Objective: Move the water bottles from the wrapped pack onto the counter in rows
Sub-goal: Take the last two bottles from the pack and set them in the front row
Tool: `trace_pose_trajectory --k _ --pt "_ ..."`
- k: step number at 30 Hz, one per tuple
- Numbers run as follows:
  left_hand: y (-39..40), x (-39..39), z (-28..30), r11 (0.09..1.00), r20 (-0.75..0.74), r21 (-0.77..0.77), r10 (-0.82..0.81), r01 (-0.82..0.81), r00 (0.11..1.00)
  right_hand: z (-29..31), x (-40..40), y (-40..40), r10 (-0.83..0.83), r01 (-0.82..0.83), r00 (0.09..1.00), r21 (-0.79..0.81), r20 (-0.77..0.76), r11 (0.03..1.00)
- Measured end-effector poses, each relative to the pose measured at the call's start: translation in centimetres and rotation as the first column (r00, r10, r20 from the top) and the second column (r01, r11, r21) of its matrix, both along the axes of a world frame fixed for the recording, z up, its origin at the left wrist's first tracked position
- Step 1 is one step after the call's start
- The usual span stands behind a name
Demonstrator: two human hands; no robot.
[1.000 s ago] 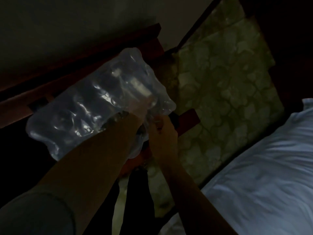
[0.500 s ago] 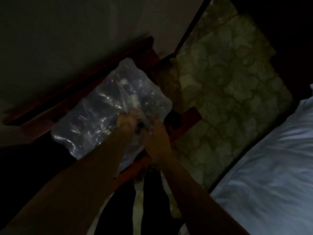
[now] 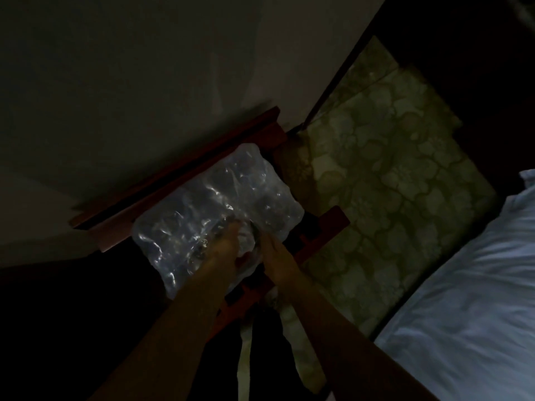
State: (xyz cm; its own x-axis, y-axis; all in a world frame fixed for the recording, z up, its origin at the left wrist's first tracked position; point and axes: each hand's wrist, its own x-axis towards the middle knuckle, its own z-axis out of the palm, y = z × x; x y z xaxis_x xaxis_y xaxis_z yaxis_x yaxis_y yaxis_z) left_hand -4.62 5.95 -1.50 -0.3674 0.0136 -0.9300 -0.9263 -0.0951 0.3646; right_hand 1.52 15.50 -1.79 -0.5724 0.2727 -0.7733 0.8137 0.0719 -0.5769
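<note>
Both hands grip the crinkled plastic-wrapped pack (glossy, lumpy).

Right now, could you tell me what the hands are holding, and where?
Both the left hand and right hand grip the wrapped pack at its near-edge plastic.

I am reading no legible text, label, brand, number or sign anywhere in this dim view. I am checking the clear film of the wrapped pack: only glare and creases are showing, and any bottle labels beneath it are too dark and blurred to make out.
</note>
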Motion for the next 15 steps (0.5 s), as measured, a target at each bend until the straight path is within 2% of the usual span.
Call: trace_pose_trajectory --k 3,6,8,11,13,15 --pt "-1.8 0.8 1.2 0.998 0.000 0.054 -0.032 0.032 0.999 0.5 0.1 -0.1 0.033 -0.033 0.999 0.010 0.001 0.999" --pt "-3.6 1.6 2.5 0.996 0.026 0.089 0.005 -0.007 1.000 1.2 0.2 -0.6 0.122 -0.142 0.988 0.232 0.099 0.962" --pt "-4.3 2.3 3.9 0.989 0.007 0.136 0.055 -0.056 0.998 2.1 -0.3 -1.3 0.118 -0.163 0.977 0.268 0.176 0.949" --pt "-5.3 3.8 5.5 0.972 0.019 0.206 0.107 -0.109 0.994 3.7 -1.6 -2.8 0.068 -0.110 0.946 0.117 0.317 0.987" --pt "-6.1 5.0 6.4 0.953 0.062 0.262 0.144 -0.155 0.988 4.8 -1.7 -3.8 -0.050 0.062 0.924 -0.020 0.380 0.998" --pt "-6.8 6.2 7.5 0.918 0.116 0.359 0.134 -0.168 0.984 6.1 -1.0 -4.0 -0.116 0.199 0.910 -0.173 0.398 0.965"
